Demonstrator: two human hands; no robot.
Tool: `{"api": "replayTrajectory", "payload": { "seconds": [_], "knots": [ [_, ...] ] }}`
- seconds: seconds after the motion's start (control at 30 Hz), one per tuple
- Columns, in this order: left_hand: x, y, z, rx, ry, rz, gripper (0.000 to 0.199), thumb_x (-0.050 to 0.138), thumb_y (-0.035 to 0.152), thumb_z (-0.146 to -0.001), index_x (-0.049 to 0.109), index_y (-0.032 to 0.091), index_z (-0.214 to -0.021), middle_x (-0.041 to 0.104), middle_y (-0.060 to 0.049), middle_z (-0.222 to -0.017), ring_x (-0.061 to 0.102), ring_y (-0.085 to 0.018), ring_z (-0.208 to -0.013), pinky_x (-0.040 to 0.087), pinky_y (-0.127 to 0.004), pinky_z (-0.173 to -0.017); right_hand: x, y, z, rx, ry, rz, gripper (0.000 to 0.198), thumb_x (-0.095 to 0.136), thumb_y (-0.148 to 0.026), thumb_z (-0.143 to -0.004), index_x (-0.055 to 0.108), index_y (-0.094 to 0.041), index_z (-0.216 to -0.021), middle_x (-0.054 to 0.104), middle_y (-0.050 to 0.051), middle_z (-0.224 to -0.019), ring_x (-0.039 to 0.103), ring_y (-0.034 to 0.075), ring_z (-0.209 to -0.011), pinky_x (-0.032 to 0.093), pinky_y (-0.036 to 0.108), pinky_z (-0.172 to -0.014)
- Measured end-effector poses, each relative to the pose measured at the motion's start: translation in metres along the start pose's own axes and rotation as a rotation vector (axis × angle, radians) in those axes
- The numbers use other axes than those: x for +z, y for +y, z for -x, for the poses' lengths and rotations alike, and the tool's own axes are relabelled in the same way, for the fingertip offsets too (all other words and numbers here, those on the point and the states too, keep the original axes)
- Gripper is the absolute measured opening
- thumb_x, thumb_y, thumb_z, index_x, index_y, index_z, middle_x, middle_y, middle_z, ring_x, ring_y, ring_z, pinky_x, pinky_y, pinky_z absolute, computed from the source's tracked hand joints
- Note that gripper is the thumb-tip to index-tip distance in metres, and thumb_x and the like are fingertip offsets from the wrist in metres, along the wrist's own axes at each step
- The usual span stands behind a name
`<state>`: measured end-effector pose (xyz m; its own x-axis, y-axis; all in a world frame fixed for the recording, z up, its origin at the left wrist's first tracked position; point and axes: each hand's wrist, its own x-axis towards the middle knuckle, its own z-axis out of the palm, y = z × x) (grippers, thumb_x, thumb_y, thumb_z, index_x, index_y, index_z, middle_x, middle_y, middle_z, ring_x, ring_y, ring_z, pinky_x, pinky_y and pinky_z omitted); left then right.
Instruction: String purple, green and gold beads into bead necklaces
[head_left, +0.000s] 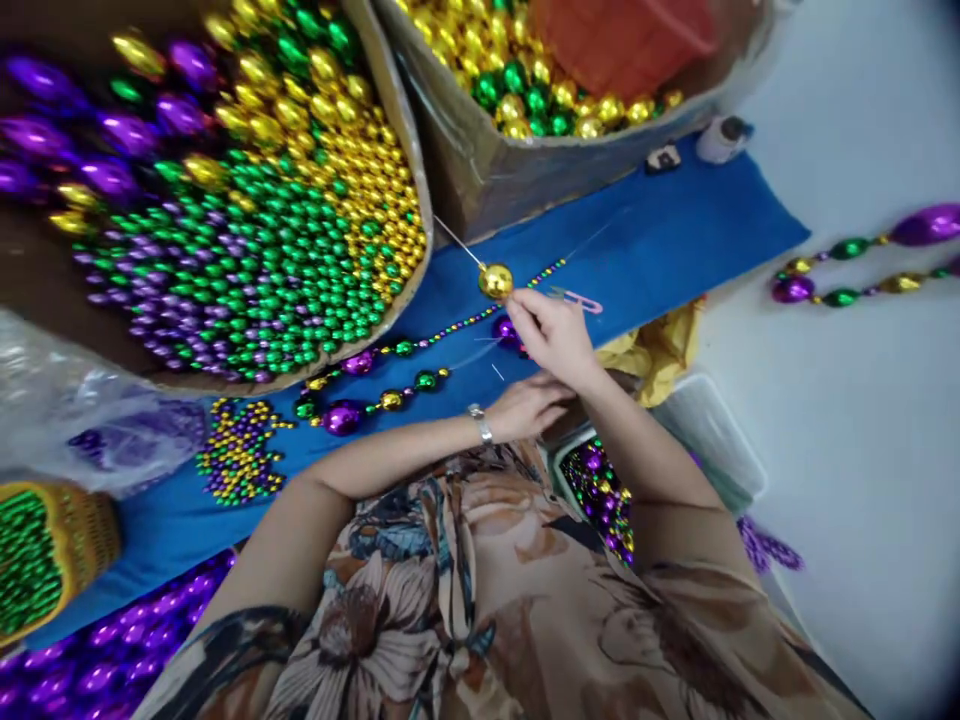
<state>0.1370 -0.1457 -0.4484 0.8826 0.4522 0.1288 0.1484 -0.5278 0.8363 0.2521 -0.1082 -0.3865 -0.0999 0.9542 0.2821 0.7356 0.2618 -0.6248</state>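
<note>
My right hand (553, 335) is closed, its fingertips pinching a large shiny gold bead (496, 281). A thin pale needle or string runs from the bead up towards the box edge. My left hand (525, 408) lies just below, near the table edge, fingers stretched to the right and holding nothing that shows; a silver wristwatch (480, 424) is on that wrist. A purple bead (507, 331) sits partly behind the right hand. To the left, a strand of purple, green and gold beads (391, 400) lies on the blue cloth (637, 235).
An open box of small and large beads (285, 250) stands at the left. Behind it is another box (540, 165) containing a red basket (622, 40). Pink-handled snips (583, 301) lie right of my hand. A container of mixed beads (600, 490) is below the table edge.
</note>
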Motion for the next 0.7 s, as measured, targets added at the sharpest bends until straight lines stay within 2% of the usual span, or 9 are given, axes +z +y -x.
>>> {"api": "replayTrajectory", "payload": {
  "seconds": [0.1, 0.17, 0.23, 0.37, 0.43, 0.5, 0.53, 0.6, 0.7],
  "knots": [
    [-0.011, 0.002, 0.006, 0.068, -0.007, -0.058, 0.027, 0.06, 0.021, -0.089, 0.067, 0.013, -0.114, 0.065, -0.014, -0.119, 0.06, -0.023, -0.115, 0.049, -0.035, -0.102, 0.002, -0.004, 0.011, -0.037, -0.015, 0.003, 0.029, 0.041, -0.032, -0.099, 0.063, -0.017, -0.087, 0.061, 0.0, -0.068, 0.053, 0.01, -0.06, 0.036, 0.022, -0.061],
    [-0.037, 0.003, 0.025, 0.095, 0.044, -0.076, 0.027, 0.057, 0.025, -0.091, 0.067, 0.012, -0.113, 0.064, -0.014, -0.12, 0.061, -0.02, -0.114, 0.05, -0.03, -0.101, 0.009, 0.0, 0.015, -0.058, -0.016, 0.01, 0.025, 0.044, -0.03, -0.098, 0.065, -0.017, -0.093, 0.064, 0.0, -0.07, 0.056, 0.01, -0.059, 0.038, 0.021, -0.061],
    [-0.073, 0.004, 0.054, 0.053, 0.167, -0.085, 0.025, 0.053, 0.025, -0.094, 0.067, 0.013, -0.112, 0.066, -0.012, -0.116, 0.063, -0.016, -0.109, 0.051, -0.026, -0.098, 0.02, 0.004, 0.016, -0.122, 0.002, 0.022, 0.021, 0.049, -0.029, -0.096, 0.066, -0.017, -0.094, 0.067, 0.002, -0.073, 0.059, 0.01, -0.059, 0.04, 0.021, -0.06],
    [-0.159, -0.004, 0.123, -0.2, 0.603, -0.3, 0.019, 0.052, 0.025, -0.095, 0.067, 0.019, -0.105, 0.071, -0.006, -0.096, 0.066, -0.014, -0.09, 0.054, -0.027, -0.08, 0.043, -0.002, 0.017, -0.249, 0.001, -0.035, 0.017, 0.051, -0.026, -0.095, 0.066, -0.017, -0.095, 0.07, 0.002, -0.076, 0.064, 0.012, -0.061, 0.045, 0.021, -0.061],
    [-0.202, -0.02, 0.156, -0.367, 0.811, -0.52, 0.017, 0.054, 0.024, -0.093, 0.067, 0.019, -0.103, 0.071, -0.006, -0.096, 0.065, -0.016, -0.09, 0.053, -0.03, -0.082, 0.053, -0.009, 0.016, -0.294, -0.013, -0.065, 0.016, 0.052, -0.024, -0.094, 0.065, -0.017, -0.098, 0.071, 0.003, -0.078, 0.065, 0.012, -0.063, 0.046, 0.02, -0.062],
    [-0.24, -0.042, 0.183, -0.577, 0.933, -0.738, 0.019, 0.051, 0.022, -0.092, 0.066, 0.016, -0.102, 0.069, -0.01, -0.1, 0.063, -0.021, -0.097, 0.05, -0.036, -0.088, 0.061, -0.017, 0.015, -0.323, -0.041, -0.08, 0.015, 0.052, -0.022, -0.094, 0.065, -0.016, -0.099, 0.071, 0.004, -0.082, 0.067, 0.012, -0.067, 0.048, 0.02, -0.065],
    [-0.254, -0.053, 0.193, -0.696, 0.949, -0.827, 0.02, 0.051, 0.019, -0.091, 0.066, 0.014, -0.103, 0.068, -0.012, -0.102, 0.062, -0.024, -0.099, 0.049, -0.038, -0.09, 0.065, -0.02, 0.014, -0.33, -0.056, -0.086, 0.015, 0.052, -0.021, -0.094, 0.065, -0.016, -0.099, 0.071, 0.004, -0.084, 0.067, 0.013, -0.069, 0.048, 0.021, -0.066],
    [-0.274, -0.071, 0.206, -0.891, 0.856, -0.926, 0.021, 0.051, 0.019, -0.089, 0.066, 0.014, -0.103, 0.066, -0.014, -0.104, 0.059, -0.028, -0.1, 0.047, -0.042, -0.09, 0.071, -0.025, 0.011, -0.336, -0.083, -0.098, 0.015, 0.051, -0.02, -0.095, 0.064, -0.017, -0.098, 0.072, 0.004, -0.086, 0.068, 0.013, -0.072, 0.049, 0.021, -0.067],
    [-0.283, -0.086, 0.21, -0.994, 0.687, -1.007, 0.022, 0.048, 0.02, -0.089, 0.066, 0.016, -0.1, 0.064, -0.014, -0.106, 0.055, -0.031, -0.101, 0.047, -0.043, -0.086, 0.078, -0.031, 0.008, -0.341, -0.108, -0.124, 0.016, 0.049, -0.02, -0.095, 0.064, -0.018, -0.099, 0.072, 0.004, -0.087, 0.069, 0.013, -0.073, 0.05, 0.022, -0.067]
  ]
}}
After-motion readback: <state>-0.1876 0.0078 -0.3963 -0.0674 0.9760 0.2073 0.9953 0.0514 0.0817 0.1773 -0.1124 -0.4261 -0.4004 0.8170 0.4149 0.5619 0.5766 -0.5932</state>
